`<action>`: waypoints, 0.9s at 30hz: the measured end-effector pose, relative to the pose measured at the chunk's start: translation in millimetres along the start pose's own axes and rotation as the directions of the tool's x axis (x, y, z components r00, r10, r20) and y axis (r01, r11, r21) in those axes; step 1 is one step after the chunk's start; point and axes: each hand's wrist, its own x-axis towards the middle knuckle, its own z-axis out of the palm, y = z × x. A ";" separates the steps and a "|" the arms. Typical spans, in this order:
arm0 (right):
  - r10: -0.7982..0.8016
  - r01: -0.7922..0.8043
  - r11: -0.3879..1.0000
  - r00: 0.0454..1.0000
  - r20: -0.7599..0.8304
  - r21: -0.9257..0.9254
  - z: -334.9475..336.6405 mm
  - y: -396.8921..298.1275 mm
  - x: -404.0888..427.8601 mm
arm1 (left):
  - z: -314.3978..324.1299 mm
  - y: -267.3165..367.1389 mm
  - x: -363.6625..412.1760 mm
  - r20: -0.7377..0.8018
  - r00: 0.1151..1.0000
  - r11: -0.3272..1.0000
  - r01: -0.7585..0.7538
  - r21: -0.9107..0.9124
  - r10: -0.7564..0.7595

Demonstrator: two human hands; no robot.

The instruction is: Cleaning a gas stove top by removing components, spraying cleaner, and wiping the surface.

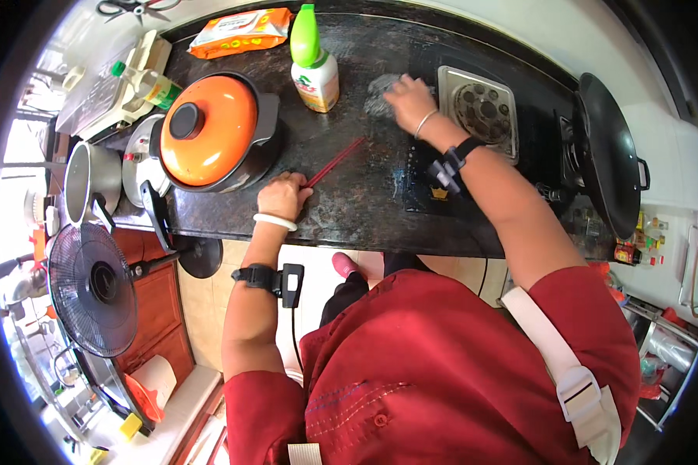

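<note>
On the dark stone countertop (349,218), my left hand (282,195) grips a pair of red chopsticks (336,161) by their near ends, just right of a dark pot with an orange lid (212,128). My right hand (410,102) is blurred and lies beside a greyish, crinkled patch (382,96), perhaps a wire scourer or foam; whether it holds anything cannot be told. Right of that hand is a metal burner tray (478,110) on the black cooktop. A white spray bottle with a green head (315,75) stands between the pot and the patch.
A black wok (608,154) leans at the right. An orange packet of wipes (241,32) lies at the back. To the left are a green-capped bottle (154,87), a metal pot (93,180), a pot lid (142,163) and a fan (93,289) below the counter.
</note>
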 end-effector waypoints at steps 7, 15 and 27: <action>-0.352 0.330 0.898 0.936 0.023 0.289 -30.8 -77.3 -73.6 | -6.6 -36.6 -18.3 0.078 0.988 0.988 0.142 -0.064 -0.137; 0.141 -0.101 0.967 0.977 -0.163 0.233 2.5 -7.1 -18.0 | -22.5 -35.2 -10.7 0.335 0.917 0.969 0.242 -0.042 -0.215; 0.508 -0.512 0.858 0.839 -0.194 0.033 17.4 113.6 74.1 | -23.8 -29.1 -0.4 0.352 0.928 0.992 0.123 0.017 -0.121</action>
